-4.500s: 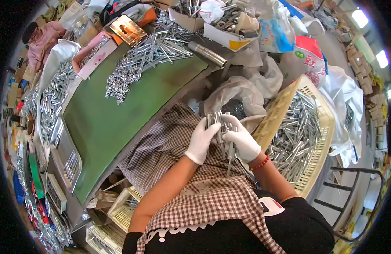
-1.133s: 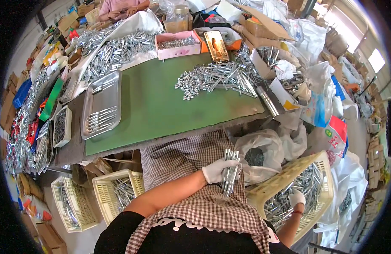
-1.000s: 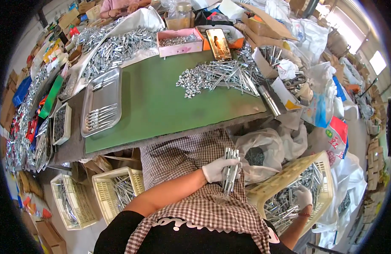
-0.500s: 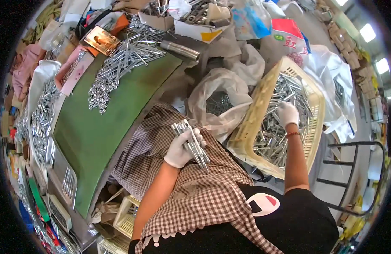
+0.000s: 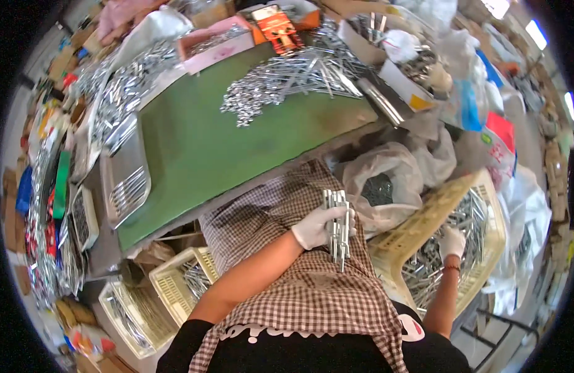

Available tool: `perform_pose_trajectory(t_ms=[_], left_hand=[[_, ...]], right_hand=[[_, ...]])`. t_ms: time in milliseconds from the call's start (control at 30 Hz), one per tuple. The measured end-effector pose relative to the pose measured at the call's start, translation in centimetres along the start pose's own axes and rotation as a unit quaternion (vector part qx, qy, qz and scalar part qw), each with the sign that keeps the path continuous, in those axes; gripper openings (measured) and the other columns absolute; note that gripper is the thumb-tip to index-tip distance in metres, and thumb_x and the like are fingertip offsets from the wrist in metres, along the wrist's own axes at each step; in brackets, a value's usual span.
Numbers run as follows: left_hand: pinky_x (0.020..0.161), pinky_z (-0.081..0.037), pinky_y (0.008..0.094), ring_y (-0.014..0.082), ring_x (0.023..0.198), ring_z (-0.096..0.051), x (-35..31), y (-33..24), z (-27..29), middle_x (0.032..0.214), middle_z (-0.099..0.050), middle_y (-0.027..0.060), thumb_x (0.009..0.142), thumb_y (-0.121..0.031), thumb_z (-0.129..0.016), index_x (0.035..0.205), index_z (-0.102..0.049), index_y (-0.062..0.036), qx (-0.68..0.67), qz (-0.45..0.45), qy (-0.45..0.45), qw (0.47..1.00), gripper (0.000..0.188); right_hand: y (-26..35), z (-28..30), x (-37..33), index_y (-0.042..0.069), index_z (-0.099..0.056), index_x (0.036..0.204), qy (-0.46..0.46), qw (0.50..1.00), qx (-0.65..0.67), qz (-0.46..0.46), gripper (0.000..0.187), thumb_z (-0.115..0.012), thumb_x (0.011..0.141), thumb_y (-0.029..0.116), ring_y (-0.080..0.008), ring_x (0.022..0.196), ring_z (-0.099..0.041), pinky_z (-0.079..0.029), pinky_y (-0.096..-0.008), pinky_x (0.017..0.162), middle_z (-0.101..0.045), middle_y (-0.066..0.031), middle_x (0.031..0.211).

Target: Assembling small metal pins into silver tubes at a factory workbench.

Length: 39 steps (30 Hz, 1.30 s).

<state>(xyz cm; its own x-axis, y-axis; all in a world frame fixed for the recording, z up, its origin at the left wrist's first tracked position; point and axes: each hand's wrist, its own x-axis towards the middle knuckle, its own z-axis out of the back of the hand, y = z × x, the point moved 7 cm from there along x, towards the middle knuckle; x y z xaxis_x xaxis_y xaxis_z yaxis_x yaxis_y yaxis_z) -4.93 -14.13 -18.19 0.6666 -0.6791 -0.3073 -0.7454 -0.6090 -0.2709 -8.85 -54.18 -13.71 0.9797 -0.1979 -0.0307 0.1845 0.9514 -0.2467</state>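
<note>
My left hand [image 5: 316, 230], in a white glove, is closed around a bundle of slim silvery metal rods [image 5: 339, 239]. It holds them nearly upright over my checked apron. My right hand [image 5: 452, 242], also gloved, reaches into a yellow plastic basket [image 5: 391, 264] at the right. Loose metal rods [image 5: 474, 224] fill that basket. The fingers of my right hand point down among them and are too blurred and hidden to show whether they grip one.
A green-topped workbench [image 5: 193, 155] carries a heap of small metal parts [image 5: 262, 90], a metal tray [image 5: 144, 180] and a pink box [image 5: 215, 46]. An open plastic sack [image 5: 402, 165] stands beside the basket. Yellow crates [image 5: 159, 280] sit under the bench. A black metal frame [image 5: 489, 339] is at lower right.
The view has turned toward the bench, so everything sits at a different angle. My left hand still holds the rods, now more upright. My right hand remains in the basket.
</note>
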Motion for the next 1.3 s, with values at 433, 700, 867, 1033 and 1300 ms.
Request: perform_pose_trajectory(t_ms=[433, 700, 867, 1033, 1300], left_hand=[[0.085, -0.056, 0.0421, 0.0211, 0.087, -0.065, 0.2, -0.1, -0.4, 0.098, -0.065, 0.0091, 0.094, -0.018, -0.059, 0.109, -0.060, -0.0013, 0.002, 0.000, 0.025, 1.000, 0.023], [0.082, -0.058, 0.0417, 0.0213, 0.088, -0.066, -0.6, -0.4, -0.5, 0.097, -0.065, 0.0102, 0.094, -0.018, -0.059, 0.108, -0.060, -0.0015, 0.003, -0.004, 0.028, 1.000, 0.022], [0.084, -0.058, 0.0427, 0.0225, 0.090, -0.066, 0.3, 0.2, -0.3, 0.098, -0.065, 0.0107, 0.093, -0.019, -0.060, 0.109, -0.059, -0.0020, -0.010, 0.004, 0.042, 0.999, 0.023], [0.072, -0.060, 0.0384, 0.0233, 0.078, -0.068, -0.3, -0.2, -0.9, 0.092, -0.065, 0.0090, 0.092, -0.018, -0.062, 0.113, -0.057, -0.0055, -0.025, -0.004, 0.012, 1.000, 0.025], [0.076, -0.059, 0.0378, 0.0211, 0.081, -0.068, -1.1, -0.9, -1.3, 0.096, -0.065, 0.0099, 0.096, -0.028, -0.058, 0.121, -0.053, -0.0056, -0.071, -0.059, 0.029, 0.995, 0.035]], right_hand=[[4.7, -6.3, -2.5, 0.009, -0.072, 0.093, 0.281, 0.956, 0.081, 0.026, 0.055, -0.058, 0.077, 0.059, -0.0387, 0.088, -0.065, -0.051, -0.0462, 0.079, -0.068, -0.0216, 0.093], [-3.8, -4.5, -0.9, 0.005, -0.071, 0.090, 0.110, 0.965, 0.227, -0.075, 0.037, -0.059, 0.085, 0.039, -0.0386, 0.083, -0.064, -0.049, -0.0446, 0.075, -0.067, -0.0214, 0.087], [-11.8, -0.4, 0.0, 0.000, -0.069, 0.097, 0.010, 0.898, 0.365, -0.246, 0.035, -0.053, 0.096, 0.031, -0.0155, 0.065, -0.062, -0.050, -0.0316, 0.063, -0.067, -0.0087, 0.072], [2.3, 17.6, -0.5, 0.000, -0.066, 0.101, -0.168, 0.863, 0.440, -0.184, 0.026, -0.047, 0.098, 0.017, -0.0142, 0.070, -0.061, -0.049, -0.0271, 0.066, -0.065, -0.0072, 0.077], [27.0, 16.1, -5.8, 0.012, -0.065, 0.091, -0.136, 0.879, 0.226, 0.398, 0.012, -0.065, 0.079, 0.015, -0.0285, 0.070, -0.060, -0.050, -0.0380, 0.065, -0.060, -0.0061, 0.075]])
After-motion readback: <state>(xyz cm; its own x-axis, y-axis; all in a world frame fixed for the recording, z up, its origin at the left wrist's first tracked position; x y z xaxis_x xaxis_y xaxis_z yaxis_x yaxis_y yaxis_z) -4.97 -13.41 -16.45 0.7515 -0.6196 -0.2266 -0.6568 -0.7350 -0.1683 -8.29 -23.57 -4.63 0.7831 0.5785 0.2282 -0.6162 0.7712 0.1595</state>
